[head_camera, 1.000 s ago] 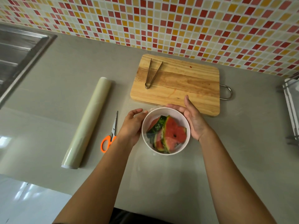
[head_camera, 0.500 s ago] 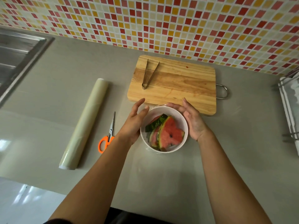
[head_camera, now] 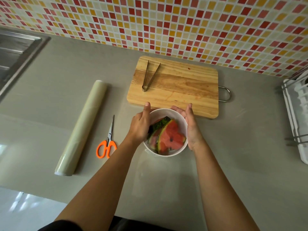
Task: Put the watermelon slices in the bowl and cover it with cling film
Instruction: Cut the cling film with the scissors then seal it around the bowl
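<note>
A white bowl stands on the grey counter just in front of the cutting board. Watermelon slices lie inside it, red flesh up, under a sheet of clear cling film that bunches at the bowl's near left rim. My left hand presses flat against the bowl's left side, covering part of the rim. My right hand cups the right side, fingers pointing away from me. Left of the bowl lies the cling film roll.
Orange-handled scissors lie between the roll and the bowl. A wooden cutting board with metal tongs sits behind the bowl. A steel sink is at far left, a white dish rack at far right.
My left hand slid from the bowl's near left side up along its rim toward the board. The right hand stayed on the right side.
</note>
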{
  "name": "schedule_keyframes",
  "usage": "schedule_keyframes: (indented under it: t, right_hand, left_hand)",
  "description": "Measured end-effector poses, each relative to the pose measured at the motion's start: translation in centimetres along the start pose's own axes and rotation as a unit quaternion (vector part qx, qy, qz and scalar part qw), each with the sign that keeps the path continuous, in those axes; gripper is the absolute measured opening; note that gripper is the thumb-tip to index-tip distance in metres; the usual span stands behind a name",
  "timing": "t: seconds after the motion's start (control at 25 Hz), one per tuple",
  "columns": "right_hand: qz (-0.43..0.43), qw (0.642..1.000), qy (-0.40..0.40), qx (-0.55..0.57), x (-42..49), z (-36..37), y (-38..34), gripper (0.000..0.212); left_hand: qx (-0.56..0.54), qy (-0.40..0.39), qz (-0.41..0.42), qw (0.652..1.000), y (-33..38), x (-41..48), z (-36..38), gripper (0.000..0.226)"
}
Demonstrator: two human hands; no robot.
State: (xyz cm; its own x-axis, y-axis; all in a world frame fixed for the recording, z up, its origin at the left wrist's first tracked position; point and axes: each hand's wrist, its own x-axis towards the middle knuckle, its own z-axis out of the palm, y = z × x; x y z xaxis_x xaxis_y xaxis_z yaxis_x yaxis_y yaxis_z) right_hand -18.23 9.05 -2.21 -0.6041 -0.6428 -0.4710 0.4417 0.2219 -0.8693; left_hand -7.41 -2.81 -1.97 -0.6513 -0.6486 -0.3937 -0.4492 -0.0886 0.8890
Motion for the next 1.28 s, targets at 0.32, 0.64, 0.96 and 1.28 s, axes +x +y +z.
schedule_keyframes:
  t: [0.32,0.64,0.96,1.28]
  right_hand:
    - [0.043,0.991,0.064,-0.108,1.5,-0.1,0.2,0.123]
    - [0.045,0.984,0.125,-0.116,1.2,0.3,-0.4,0.13]
    - [-0.115,0.981,0.099,-0.118,-1.2,-1.4,0.7,0.104]
    - [-0.025,0.997,0.065,-0.041,-1.0,0.0,1.1,0.113]
  left_hand:
    - [0.123,0.049,0.007,0.991,0.4,-0.1,0.5,0.065]
    - [0.19,0.089,0.005,0.978,0.5,0.1,0.6,0.075]
    - [-0.047,0.042,0.048,0.997,-1.6,-1.1,-0.6,0.074]
    - [-0.147,-0.001,0.034,0.989,-1.9,-1.8,0.6,0.069]
